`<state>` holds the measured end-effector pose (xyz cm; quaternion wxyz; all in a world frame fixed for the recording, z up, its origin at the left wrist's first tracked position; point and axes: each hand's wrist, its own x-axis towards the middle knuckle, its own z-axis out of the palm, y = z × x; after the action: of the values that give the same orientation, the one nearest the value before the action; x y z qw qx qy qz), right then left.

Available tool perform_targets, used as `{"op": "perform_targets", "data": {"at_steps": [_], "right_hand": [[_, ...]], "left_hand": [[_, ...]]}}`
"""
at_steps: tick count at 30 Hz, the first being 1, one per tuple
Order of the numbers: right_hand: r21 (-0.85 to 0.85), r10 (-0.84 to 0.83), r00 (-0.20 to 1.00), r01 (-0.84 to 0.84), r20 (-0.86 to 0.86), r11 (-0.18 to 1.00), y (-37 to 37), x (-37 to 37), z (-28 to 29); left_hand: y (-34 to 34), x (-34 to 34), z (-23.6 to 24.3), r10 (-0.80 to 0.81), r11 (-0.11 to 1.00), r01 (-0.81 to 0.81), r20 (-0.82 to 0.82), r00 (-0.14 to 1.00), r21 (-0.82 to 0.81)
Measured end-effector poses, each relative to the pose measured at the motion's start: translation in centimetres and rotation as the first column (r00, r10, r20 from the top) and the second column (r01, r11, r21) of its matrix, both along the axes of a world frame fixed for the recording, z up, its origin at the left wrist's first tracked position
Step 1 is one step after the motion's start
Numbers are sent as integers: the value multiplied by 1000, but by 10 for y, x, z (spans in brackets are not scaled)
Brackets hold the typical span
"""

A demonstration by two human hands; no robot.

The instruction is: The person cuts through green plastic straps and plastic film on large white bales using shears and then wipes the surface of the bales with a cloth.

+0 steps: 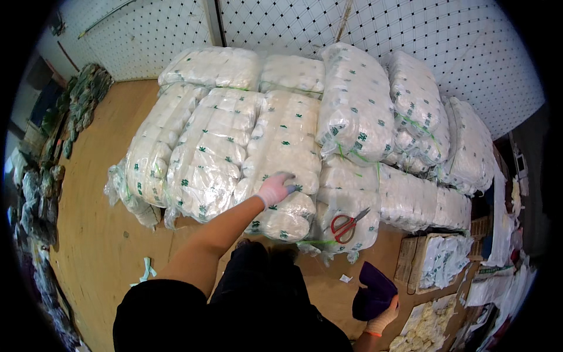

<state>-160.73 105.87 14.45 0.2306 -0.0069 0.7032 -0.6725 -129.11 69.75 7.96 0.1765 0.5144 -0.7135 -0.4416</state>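
Observation:
My left hand [275,189], in a pale glove with grey fingertips, reaches over a clear plastic-wrapped bale [283,132] of white bundles with small green marks. Its fingers are stretched out at the bale's near end; whether they press on it I cannot tell. Low on the right, my right hand [384,317], also gloved with an orange cuff, is closed on a dark purple folded cloth [375,293]. Red-handled scissors [346,226] lie on a neighbouring wrapped bale [350,193], to the right of my left hand.
More wrapped bales [358,100] are stacked toward the patterned wall [281,26]. A wooden crate [437,264] of white packets stands at right, near a pile of cream-coloured pieces [428,322]. Dark bundles [88,97] line the left side. Paper scraps [145,271] lie on the brown floor [105,217].

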Motion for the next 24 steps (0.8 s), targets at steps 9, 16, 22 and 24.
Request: {"op": "perform_targets", "data": {"at_steps": [9,16,22,24], "right_hand": [[400,74,970,25,-232,916,31,9,14],[484,-20,994,71,-110,872,22,42,31],[550,-14,991,85,-132,831,-11,62,40],[521,11,991,59,-130,852,-17,62,34]], "left_hand": [[-106,-66,-29,351,936,-342,215,911,-79],[-143,-99,-93,620,684,-466,-110,777,562],[-43,-132,-30,148,974,-182,232,961,135],[-2,-123,-22,-69,990,20,352,933,143]]}}
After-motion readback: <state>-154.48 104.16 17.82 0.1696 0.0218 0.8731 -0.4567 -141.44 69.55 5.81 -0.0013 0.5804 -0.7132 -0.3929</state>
